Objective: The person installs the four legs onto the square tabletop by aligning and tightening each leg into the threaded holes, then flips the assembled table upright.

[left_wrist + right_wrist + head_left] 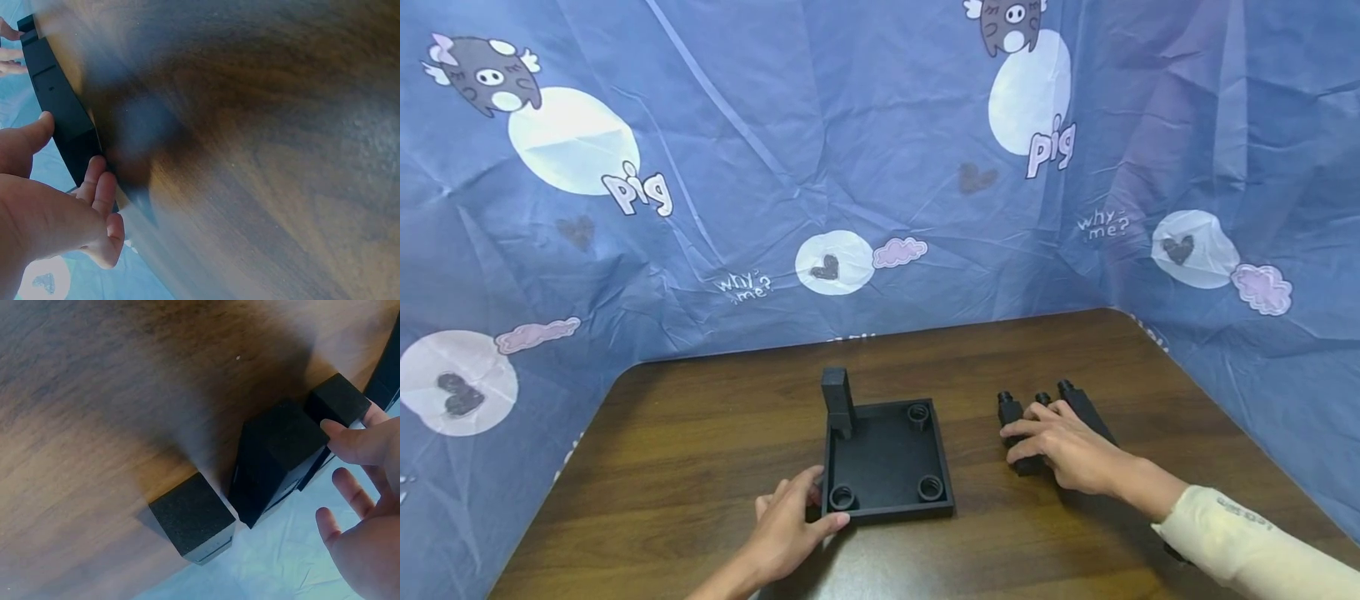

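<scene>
A black square tabletop [891,454] lies underside up, with a raised rim and round threaded sockets at three corners. One black square leg [837,396] stands upright at its far left corner. My left hand [790,529] grips the near left corner, thumb on the front edge and fingers along the left side. On the right, three loose black legs with threaded ends lie side by side. My right hand [1071,450] reaches over them and pinches the leftmost leg [337,400] between thumb and finger. The middle leg [281,437] and the right leg [194,515] are beside it.
The wooden table [700,442] has rounded far corners. A blue printed cloth [880,167] hangs behind it and along its sides. A small dark object, partly hidden, shows beneath the right sleeve [1240,533].
</scene>
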`<state>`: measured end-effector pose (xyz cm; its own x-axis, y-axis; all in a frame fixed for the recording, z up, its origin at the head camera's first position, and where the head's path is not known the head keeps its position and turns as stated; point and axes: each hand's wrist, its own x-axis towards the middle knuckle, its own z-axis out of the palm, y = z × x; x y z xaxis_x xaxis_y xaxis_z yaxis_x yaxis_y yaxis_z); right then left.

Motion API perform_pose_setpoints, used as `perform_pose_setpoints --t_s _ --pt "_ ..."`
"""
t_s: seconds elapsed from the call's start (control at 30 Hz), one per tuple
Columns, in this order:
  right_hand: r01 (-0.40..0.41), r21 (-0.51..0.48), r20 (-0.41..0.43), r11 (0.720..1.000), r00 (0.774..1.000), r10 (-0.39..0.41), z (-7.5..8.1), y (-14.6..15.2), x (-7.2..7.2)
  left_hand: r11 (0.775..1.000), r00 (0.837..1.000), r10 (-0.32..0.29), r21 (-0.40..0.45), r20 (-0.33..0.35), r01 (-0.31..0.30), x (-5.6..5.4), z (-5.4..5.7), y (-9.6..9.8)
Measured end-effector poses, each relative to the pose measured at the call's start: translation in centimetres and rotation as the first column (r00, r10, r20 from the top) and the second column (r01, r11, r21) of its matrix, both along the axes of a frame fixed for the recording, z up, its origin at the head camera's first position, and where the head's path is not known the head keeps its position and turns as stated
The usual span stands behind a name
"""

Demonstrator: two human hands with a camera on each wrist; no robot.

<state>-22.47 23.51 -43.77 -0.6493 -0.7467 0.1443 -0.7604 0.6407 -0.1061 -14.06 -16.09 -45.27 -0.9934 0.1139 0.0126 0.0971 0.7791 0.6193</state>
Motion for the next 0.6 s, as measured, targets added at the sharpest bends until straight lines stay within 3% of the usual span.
perform_pose_setpoints --t_s 0.37,0.6 --pt "-0.027 0.001 0.011 1.000 1.000 0.027 -1.0 -0.2 0.2 1.000 1.000 0.002 0.003 0.016 -0.002 -0.1 0.0 0.0" --pt "-0.061 -0.029 -0.030 0.998 0.998 0.060 -1.1 -0.3 0.0 1.000 1.000 0.008 0.003 0.003 -0.008 -0.1 -0.1 0.0"
